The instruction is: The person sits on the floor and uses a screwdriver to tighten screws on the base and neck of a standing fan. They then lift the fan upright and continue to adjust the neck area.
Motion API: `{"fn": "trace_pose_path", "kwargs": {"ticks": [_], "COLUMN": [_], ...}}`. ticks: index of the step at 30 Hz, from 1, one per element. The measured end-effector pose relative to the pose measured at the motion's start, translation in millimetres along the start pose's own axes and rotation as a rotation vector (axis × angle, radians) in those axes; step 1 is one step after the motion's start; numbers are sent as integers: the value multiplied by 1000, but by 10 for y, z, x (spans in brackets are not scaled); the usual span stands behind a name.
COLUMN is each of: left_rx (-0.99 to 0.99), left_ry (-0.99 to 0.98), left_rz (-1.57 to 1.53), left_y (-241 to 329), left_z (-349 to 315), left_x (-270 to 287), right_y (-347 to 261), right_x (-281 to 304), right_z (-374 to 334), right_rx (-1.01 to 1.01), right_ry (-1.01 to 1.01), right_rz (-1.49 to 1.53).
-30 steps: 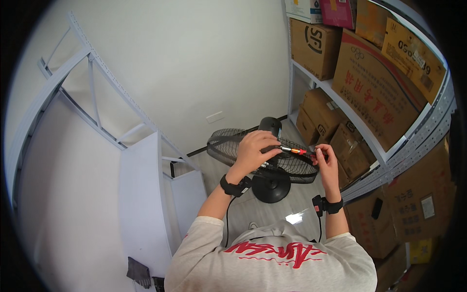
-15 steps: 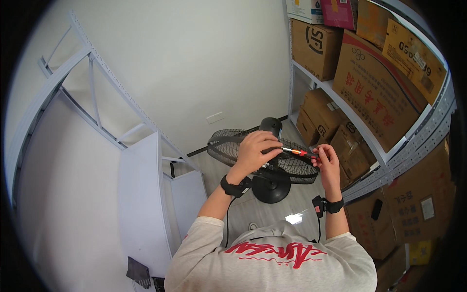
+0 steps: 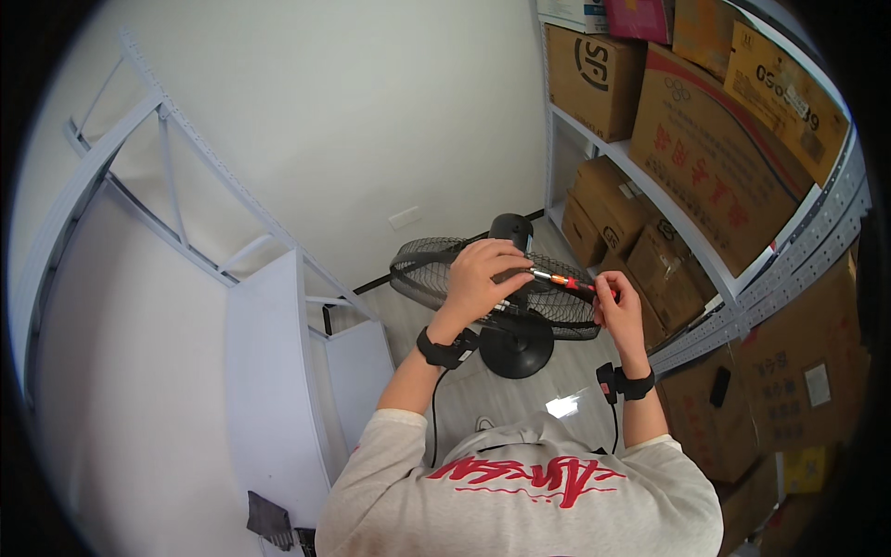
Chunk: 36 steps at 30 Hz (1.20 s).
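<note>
A black fan [image 3: 515, 345] with a wire grille and a round base stands on the floor in front of me. My left hand [image 3: 486, 278] is over the middle of the grille, thumb and fingers curled together; what they pinch is hidden. In my right hand [image 3: 620, 311], fingers and thumb close on the handle end of a red and black screwdriver [image 3: 566, 280]. It lies nearly level above the grille, its silver shaft reaching my left fingertips. The tip cannot be seen.
Metal shelves [image 3: 613, 147] on the right carry several cardboard boxes [image 3: 594, 84], with more boxes [image 3: 798, 390] stacked nearer me. A pale shelf rack [image 3: 269, 371] stands on the left, a dark grey cloth item [image 3: 269, 520] at its near end. A white wall [image 3: 371, 111] rises behind the fan.
The whole view has shifted slightly. My right fingers have changed their hold around the screwdriver's handle, and more red shows at its end. My left hand stays at the shaft.
</note>
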<state>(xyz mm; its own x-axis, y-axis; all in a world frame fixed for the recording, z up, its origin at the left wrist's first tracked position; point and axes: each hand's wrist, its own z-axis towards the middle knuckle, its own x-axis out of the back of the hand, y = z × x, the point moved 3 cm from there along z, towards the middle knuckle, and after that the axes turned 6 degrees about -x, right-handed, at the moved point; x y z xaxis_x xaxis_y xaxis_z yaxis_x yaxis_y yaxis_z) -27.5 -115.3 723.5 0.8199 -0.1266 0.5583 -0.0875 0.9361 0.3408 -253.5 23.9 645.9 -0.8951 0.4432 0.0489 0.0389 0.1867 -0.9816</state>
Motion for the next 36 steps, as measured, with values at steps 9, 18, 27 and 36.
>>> {"fn": "trace_pose_path", "kwargs": {"ticks": [9, 18, 27, 36], "left_rx": [12, 5, -15, 36], "left_ry": [3, 25, 24, 20], "left_rz": [16, 27, 34, 42], "left_y": [-29, -15, -63, -27], "left_z": [-31, -19, -55, -57], "left_x": [-22, -15, -21, -49], "right_y": [-114, -180, -89, -79], "right_x": [-40, -116, -16, -19], "right_z": [-70, -91, -43, -55], "right_rx": [157, 415, 155, 146], "right_ry": [-50, 66, 22, -18], "right_rz": [200, 204, -96, 173]}}
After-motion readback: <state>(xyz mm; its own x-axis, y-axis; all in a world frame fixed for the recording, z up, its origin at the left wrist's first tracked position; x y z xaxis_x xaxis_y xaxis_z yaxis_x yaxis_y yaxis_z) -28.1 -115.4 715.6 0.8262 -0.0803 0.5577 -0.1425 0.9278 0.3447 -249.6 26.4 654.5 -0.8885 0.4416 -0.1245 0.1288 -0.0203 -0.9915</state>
